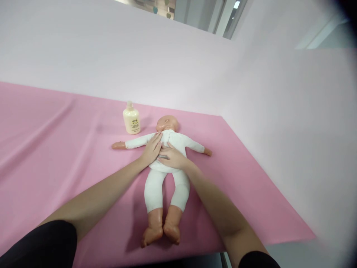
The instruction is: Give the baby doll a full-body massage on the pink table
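A baby doll (167, 163) in a white suit lies flat on a pink sheet (55, 149) covering the worktop, arms spread, feet toward the person. A cream lotion bottle (131, 118), cap on, stands upright just beside the doll's head, apart from both hands; its contents cannot be seen. The left hand (152, 149) rests flat and open on the doll's torso, fingers toward the neck. The right hand (173, 157) lies open beside it, touching it. Pale walls close off the worktop behind and at right.
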A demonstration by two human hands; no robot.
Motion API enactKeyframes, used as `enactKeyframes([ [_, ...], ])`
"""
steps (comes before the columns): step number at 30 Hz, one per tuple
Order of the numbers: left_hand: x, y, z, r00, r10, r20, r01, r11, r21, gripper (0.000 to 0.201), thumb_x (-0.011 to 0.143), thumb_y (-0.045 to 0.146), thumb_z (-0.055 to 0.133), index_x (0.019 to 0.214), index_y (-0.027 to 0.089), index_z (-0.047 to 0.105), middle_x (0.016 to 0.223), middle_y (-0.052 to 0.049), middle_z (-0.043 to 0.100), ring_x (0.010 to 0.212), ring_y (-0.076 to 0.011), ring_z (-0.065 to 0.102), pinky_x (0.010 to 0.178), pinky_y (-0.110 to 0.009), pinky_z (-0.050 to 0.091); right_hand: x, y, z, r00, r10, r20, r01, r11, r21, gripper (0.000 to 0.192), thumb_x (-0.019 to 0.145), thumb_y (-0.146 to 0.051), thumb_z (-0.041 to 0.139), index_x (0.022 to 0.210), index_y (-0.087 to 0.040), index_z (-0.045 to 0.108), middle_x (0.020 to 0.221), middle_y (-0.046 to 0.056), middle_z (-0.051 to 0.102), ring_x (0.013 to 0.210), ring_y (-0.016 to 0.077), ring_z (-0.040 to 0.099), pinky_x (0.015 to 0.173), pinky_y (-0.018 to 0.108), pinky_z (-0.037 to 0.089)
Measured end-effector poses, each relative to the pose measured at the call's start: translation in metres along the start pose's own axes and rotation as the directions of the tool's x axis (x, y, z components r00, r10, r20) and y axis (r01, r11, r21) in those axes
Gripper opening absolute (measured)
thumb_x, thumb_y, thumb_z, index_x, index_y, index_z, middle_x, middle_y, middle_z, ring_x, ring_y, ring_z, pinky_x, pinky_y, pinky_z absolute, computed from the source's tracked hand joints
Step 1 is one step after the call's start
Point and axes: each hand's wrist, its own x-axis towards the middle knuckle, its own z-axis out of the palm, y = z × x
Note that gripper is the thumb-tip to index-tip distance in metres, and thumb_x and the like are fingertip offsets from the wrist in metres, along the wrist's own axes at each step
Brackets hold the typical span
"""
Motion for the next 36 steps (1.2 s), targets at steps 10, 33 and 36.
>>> enactKeyframes([
  [10,0.0,-0.002,0.001,1.0,-0.018,0.005,0.018,1.0,-0.017,0.054,0.095,0.039,0.019,0.139,0.013,0.036,0.147,-0.01,0.033,0.139,-0.019,0.023,0.115,-0.043,0.019,-0.004,0.016,-0.011,0.997,-0.008,0.077,-0.035,0.836,0.547,0.038,0.088,-0.043,0.046,0.08,-0.018,0.073,0.087,0.001,0.073,0.101,0.0146,0.063,0.117,0.039,0.003],
  [33,-0.002,0.023,-0.014,0.92,0.291,0.262,-0.306,0.952,0.017,0.041,0.084,0.029,0.04,0.12,0.02,0.058,0.124,-0.006,0.06,0.123,-0.0254,0.047,0.11,-0.049,0.028,-0.007,0.001,0.0,0.935,0.053,-0.35,-0.055,0.998,0.005,0.036,0.091,-0.033,0.04,0.122,-0.022,0.054,0.135,0.006,0.047,0.128,0.0212,0.038,0.11,0.04,0.024],
  [36,-0.002,0.028,-0.016,0.896,0.343,0.283,-0.349,0.937,-0.029,0.039,0.081,0.025,0.042,0.114,0.018,0.062,0.118,-0.008,0.063,0.113,-0.0249,0.054,0.101,-0.045,0.04,-0.004,0.0,-0.002,0.969,0.084,-0.233,-0.126,0.977,-0.171,0.039,0.094,-0.034,0.034,0.13,-0.029,0.049,0.149,0.0,0.03,0.14,0.0243,0.014,0.113,0.048,0.007],
])
